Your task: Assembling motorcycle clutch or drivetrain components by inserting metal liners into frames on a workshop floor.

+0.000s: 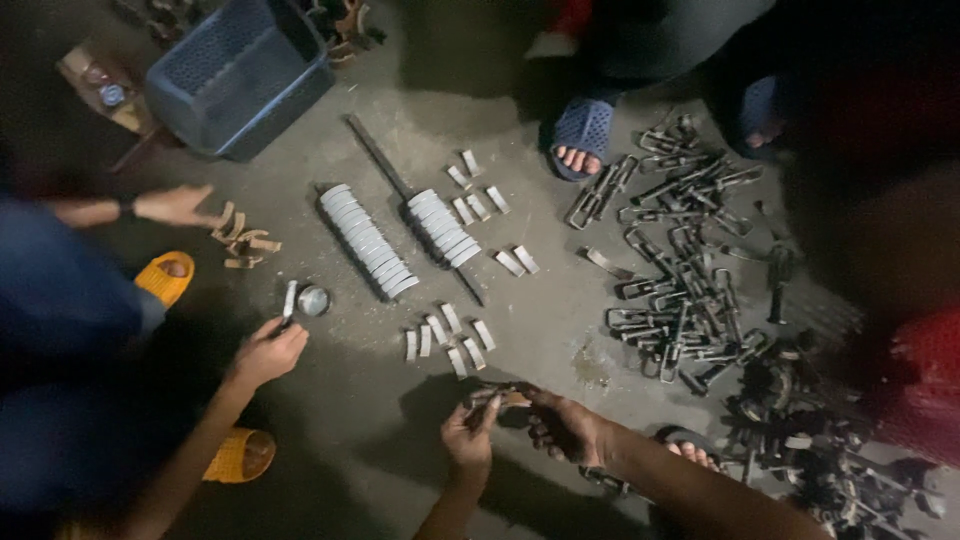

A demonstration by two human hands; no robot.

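Note:
My left hand [468, 437] and my right hand [562, 424] meet low in the middle, just above the concrete floor. Both grip one small dark metal part [500, 396] between their fingers; its shape is too dark to make out. Just beyond them lie several short silver plates [447, 337] in a loose row. Farther out are two rows of stacked silver discs [366, 241] [444, 226] beside a dark rod [385, 165].
A co-worker in blue squats at left, one hand [267, 350] by a small round tin [314, 300], the other [176, 204] over curved pieces [243, 240]. A blue basket [236, 75] stands far left. Metal links [680, 270] are heaped at right. A slippered foot [583, 136] stands beyond.

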